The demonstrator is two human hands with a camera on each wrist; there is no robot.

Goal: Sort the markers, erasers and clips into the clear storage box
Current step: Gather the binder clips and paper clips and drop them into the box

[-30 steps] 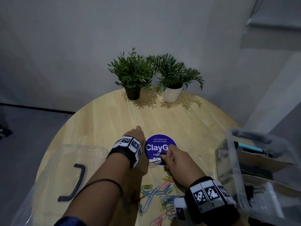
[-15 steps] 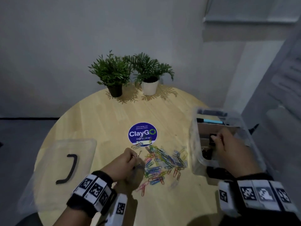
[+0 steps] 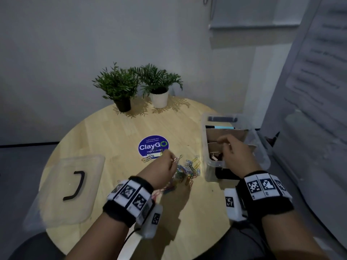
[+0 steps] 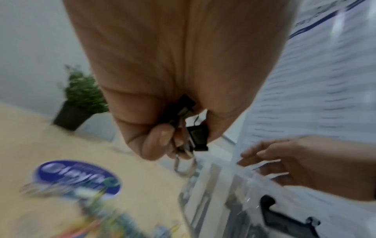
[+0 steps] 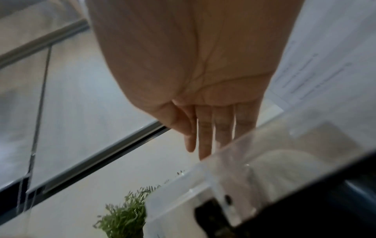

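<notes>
Round wooden table (image 3: 116, 132) | left hand (image 3: 161, 167) grip holds black binder clips (image 4: 198, 136) | right hand (image 3: 234, 152) grip loose

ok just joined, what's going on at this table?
A person is sorting stationery into a clear storage box at the right edge of a round wooden table. The left hand grips a few clips, black binder clips among them, above the pile of coloured paper clips. The right hand is over the box with fingers relaxed and holds nothing. A marker already lies in the box. The lid sits on the table's left side.
</notes>
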